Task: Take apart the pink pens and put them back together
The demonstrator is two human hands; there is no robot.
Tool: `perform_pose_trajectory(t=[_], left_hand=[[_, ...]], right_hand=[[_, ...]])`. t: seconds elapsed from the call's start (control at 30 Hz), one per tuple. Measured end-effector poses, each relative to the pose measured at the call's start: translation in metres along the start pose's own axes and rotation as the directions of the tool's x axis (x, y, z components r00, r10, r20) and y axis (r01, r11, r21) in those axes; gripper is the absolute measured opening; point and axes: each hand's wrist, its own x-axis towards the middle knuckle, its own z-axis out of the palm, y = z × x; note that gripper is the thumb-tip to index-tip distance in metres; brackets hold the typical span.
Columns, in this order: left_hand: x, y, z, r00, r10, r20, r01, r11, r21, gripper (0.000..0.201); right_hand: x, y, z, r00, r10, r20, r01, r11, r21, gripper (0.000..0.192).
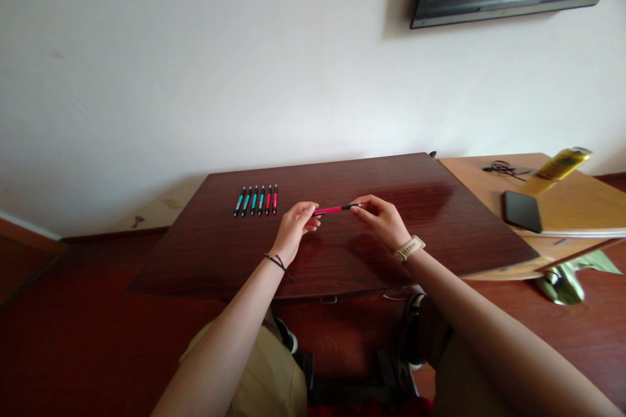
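Both our hands pinch one red pen level between them: left hand grips its rear end, right hand its dark tip. Six pens lie in a row beyond our left hand.

Red pen: slim, pink-red barrel w/ black ends, held level above the dark wood surface, running left-right across the view. One black end sits in the left hand fingertips, the other black end in the right hand fingertips; barrel's middle is bare between them. It's clear of the surface, not touching it.

Row of pens: seven lying flat on the surface, well left of the held one, side by side & parallel, nearly touching. Four teal on the left, then red ones on the right, all w/ black ends.
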Motion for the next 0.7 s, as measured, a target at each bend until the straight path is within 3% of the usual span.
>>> perform_pose_trajectory(t=[0.7], left_hand=[[0.0014,0.0011,0.0019,0.987,0.148,-0.069,-0.147,0.989,0.014,0.027]], right_hand=[[-0.0004,0.0036,0.0031,1.0,0.011,0.015,-0.011,1.0,-0.009,0.038]])
